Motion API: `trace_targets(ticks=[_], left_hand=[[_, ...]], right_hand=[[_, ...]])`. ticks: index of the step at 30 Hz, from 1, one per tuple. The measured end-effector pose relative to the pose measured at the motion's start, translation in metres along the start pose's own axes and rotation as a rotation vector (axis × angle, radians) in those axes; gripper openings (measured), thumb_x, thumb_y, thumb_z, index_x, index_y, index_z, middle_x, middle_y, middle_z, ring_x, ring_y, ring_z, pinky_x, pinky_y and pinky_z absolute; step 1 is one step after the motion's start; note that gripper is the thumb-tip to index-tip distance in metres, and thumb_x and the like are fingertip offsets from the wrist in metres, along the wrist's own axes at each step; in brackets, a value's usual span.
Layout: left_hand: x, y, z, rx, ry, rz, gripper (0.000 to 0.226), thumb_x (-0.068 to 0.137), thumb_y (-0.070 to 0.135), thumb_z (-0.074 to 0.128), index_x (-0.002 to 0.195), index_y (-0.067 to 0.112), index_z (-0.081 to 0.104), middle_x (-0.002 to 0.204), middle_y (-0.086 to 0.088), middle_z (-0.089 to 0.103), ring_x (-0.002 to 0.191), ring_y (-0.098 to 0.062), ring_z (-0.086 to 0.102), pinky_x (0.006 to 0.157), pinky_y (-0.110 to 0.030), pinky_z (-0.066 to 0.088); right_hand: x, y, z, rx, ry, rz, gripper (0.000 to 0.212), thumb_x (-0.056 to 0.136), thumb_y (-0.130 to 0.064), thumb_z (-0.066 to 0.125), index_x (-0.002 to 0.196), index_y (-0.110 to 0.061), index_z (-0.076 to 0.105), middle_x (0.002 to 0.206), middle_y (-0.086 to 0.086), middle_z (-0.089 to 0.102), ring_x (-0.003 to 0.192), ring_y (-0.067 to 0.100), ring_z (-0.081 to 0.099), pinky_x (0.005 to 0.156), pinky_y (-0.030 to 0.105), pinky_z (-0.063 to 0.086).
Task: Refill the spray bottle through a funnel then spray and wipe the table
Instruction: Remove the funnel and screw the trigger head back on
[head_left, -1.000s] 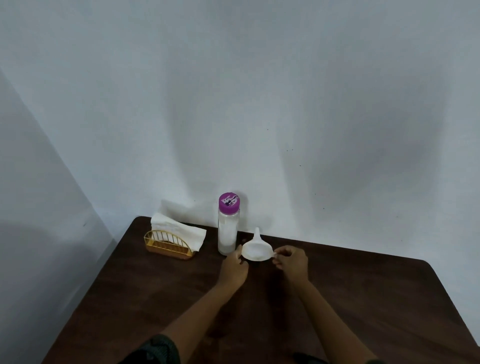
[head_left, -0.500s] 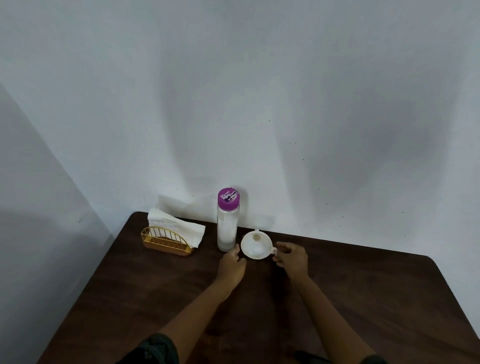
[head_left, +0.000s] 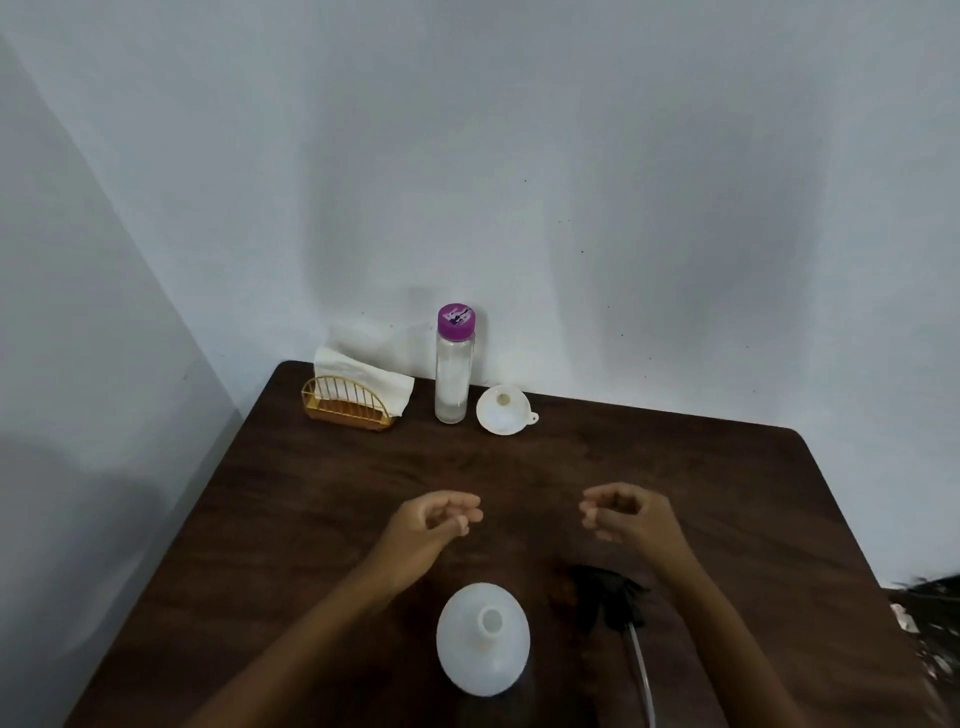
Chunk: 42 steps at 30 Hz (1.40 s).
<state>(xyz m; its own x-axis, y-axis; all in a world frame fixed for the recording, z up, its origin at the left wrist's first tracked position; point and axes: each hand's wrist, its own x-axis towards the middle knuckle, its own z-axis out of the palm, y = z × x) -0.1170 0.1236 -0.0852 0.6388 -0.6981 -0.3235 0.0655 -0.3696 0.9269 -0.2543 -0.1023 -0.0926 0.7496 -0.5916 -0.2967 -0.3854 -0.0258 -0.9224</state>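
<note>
White spray bottle (head_left: 483, 639) stands uncapped at the near side of the tabletop (head_left: 727, 493), its black spray head (head_left: 605, 597) lying just beside it. Beyond, left hand (head_left: 436, 519) and right hand (head_left: 628, 514) hover, both loosely curled and empty. The funnel (head_left: 501, 418) sits at the far edge, beside the purple-capped bottle (head_left: 453, 374).

I see room corner. Back wall (head_left: 571, 156) pale bluish-white, plain, few tiny dark specks. Left wall (head_left: 78, 312) same paint, meets it in corner beyond table's far left. Soft grey shadows mottle both walls; light dim, diffuse. Table (head_left: 311, 493) dark brown wood grain, rounded corners, far edge against back wall. Dark blurred clutter (head_left: 930, 597) past right edge; I cannot identify it.
</note>
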Motion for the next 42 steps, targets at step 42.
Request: trace_targets(ticks=[42], left_hand=[[-0.068, -0.05, 0.046, 0.399, 0.144, 0.289, 0.033, 0.078, 0.035, 0.07, 0.11, 0.03, 0.065, 0.104, 0.014, 0.066, 0.096, -0.005, 0.061, 0.083, -0.028, 0.052]], right_hand=[[-0.046, 0.067, 0.004, -0.396, 0.262, 0.276, 0.024, 0.071, -0.01, 0.078, 0.061, -0.002, 0.057, 0.06, 0.009, 0.053, 0.054, 0.021, 0.051, 0.053, 0.035, 0.042]])
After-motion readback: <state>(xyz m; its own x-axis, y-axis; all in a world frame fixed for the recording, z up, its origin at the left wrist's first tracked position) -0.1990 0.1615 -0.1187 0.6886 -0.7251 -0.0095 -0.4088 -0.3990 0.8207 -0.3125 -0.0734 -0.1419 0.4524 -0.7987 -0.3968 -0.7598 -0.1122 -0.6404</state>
